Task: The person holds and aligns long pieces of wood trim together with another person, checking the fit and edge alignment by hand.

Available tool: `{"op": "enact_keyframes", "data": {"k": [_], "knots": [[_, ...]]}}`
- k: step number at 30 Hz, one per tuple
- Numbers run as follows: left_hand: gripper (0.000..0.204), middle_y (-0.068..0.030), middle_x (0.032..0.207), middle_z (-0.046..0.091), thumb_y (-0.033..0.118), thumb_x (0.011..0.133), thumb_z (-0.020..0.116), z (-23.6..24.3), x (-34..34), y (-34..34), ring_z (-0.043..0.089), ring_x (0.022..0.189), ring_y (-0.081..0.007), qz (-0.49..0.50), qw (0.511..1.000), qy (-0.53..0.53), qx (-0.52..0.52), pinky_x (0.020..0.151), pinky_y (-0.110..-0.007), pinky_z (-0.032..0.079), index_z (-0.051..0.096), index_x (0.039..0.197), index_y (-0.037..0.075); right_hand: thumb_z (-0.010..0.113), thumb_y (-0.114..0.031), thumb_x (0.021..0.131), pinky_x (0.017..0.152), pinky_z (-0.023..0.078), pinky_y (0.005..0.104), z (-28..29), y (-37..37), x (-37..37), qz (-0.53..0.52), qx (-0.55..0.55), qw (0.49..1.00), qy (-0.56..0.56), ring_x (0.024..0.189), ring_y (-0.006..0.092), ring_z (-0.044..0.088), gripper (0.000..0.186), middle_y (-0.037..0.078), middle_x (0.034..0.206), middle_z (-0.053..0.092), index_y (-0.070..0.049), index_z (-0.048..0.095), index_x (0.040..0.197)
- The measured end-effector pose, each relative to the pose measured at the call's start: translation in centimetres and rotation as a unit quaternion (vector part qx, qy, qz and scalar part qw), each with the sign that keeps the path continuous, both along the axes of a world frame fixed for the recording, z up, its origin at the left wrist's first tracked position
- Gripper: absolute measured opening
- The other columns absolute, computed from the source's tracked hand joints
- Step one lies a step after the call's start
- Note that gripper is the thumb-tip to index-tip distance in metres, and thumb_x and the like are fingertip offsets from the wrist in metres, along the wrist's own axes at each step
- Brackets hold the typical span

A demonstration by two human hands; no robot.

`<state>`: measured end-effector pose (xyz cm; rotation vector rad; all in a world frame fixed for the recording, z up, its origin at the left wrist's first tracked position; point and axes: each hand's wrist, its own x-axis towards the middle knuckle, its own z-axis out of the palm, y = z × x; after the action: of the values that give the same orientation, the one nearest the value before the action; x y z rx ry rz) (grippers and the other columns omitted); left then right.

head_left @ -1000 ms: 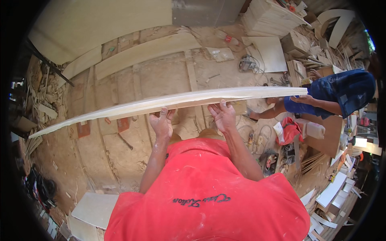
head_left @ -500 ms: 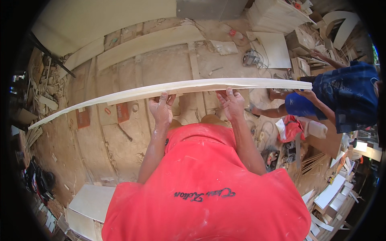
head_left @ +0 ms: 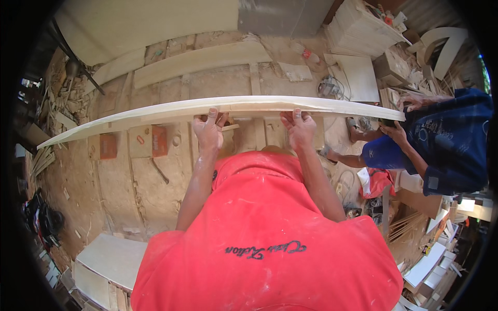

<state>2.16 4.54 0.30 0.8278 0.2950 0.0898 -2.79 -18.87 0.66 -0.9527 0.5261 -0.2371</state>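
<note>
A long, pale wooden board (head_left: 244, 102), seen nearly edge-on, stretches across in front of me. My left hand (head_left: 208, 130) grips its near edge left of the middle, thumb on top and fingers bent beneath. In the same way my right hand (head_left: 299, 129) holds that edge farther right. Pale dust covers parts of both hands. At the board's right end stands a co-worker (head_left: 450, 140) in a dark blue shirt and blue shorts, with both hands close to that end. Whether both of those hands touch the board is hard to make out.
Two orange-faced blocks (head_left: 159, 141) rest on the dusty floor beyond my left arm. A curved pale strip (head_left: 202, 63) lies farther off. A corded power tool (head_left: 329, 87) sits near a stack of panels (head_left: 358, 28). Scrap wood (head_left: 62, 103) is heaped at left.
The co-worker's farther hand has come down to the board's right end. The board's broad near face shows a little more at the right. My two hands keep their hold.
</note>
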Motion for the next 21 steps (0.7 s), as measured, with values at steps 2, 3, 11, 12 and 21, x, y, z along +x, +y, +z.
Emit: {"op": "enact_keyframes", "data": {"k": [2, 3, 11, 12, 21], "knots": [[0.026, -0.0067, 0.099, 0.056, 0.008, 0.086, 0.067, 0.0, 0.0, 0.2, 0.062, 0.085, -0.0189, -0.009, 1.0, 0.0, 0.0, 0.075, -0.035, 0.061, 0.049, 0.104, 0.001, 0.059, -0.019, 0.093, 0.068, 0.058, 0.0316, 0.4, 0.0, 0.0, 0.009, -0.021, 0.999, 0.025, 0.084, 0.0258, 0.067, 0.029, 0.016, 0.094, 0.064, 0.006, 0.049, 0.103], [0.027, -0.0066, 0.099, 0.056, 0.008, 0.086, 0.067, -0.1, -0.1, 0.3, 0.062, 0.084, -0.0186, -0.011, 1.0, 0.0, 0.001, 0.075, -0.035, 0.061, 0.048, 0.104, 0.001, 0.06, -0.019, 0.092, 0.068, 0.058, 0.0312, 0.8, -0.1, 0.0, 0.019, -0.03, 0.998, 0.045, 0.084, 0.0256, 0.067, 0.03, 0.016, 0.094, 0.064, 0.006, 0.049, 0.103], [0.026, -0.0062, 0.098, 0.056, 0.007, 0.086, 0.067, -0.3, -0.1, -0.1, 0.061, 0.083, -0.0174, 0.012, 1.0, 0.009, 0.003, 0.075, -0.035, 0.06, 0.048, 0.104, 0.002, 0.06, -0.016, 0.092, 0.072, 0.057, 0.0299, 1.5, -1.4, -0.9, 0.074, 0.031, 0.996, 0.049, 0.088, 0.0253, 0.066, 0.025, 0.015, 0.099, 0.063, 0.003, 0.051, 0.104], [0.026, -0.0062, 0.098, 0.057, 0.007, 0.086, 0.067, -0.2, -0.1, -0.2, 0.061, 0.083, -0.0174, 0.011, 1.0, 0.01, 0.003, 0.074, -0.035, 0.06, 0.048, 0.104, 0.002, 0.06, -0.014, 0.092, 0.073, 0.057, 0.0296, 1.1, -1.3, -0.4, 0.053, 0.044, 0.997, 0.025, 0.088, 0.0248, 0.066, 0.023, 0.014, 0.099, 0.063, 0.003, 0.052, 0.104], [0.025, -0.0063, 0.1, 0.057, 0.007, 0.086, 0.066, -0.4, -0.2, -0.1, 0.062, 0.085, -0.017, 0.003, 1.0, 0.0, -0.002, 0.073, -0.034, 0.061, 0.05, 0.104, 0.004, 0.066, -0.015, 0.088, 0.069, 0.057, 0.0274, 1.0, -0.3, -0.1, 0.014, 0.048, 0.999, 0.016, 0.082, 0.0196, 0.066, 0.023, 0.007, 0.088, 0.063, 0.001, 0.054, 0.099]]}}
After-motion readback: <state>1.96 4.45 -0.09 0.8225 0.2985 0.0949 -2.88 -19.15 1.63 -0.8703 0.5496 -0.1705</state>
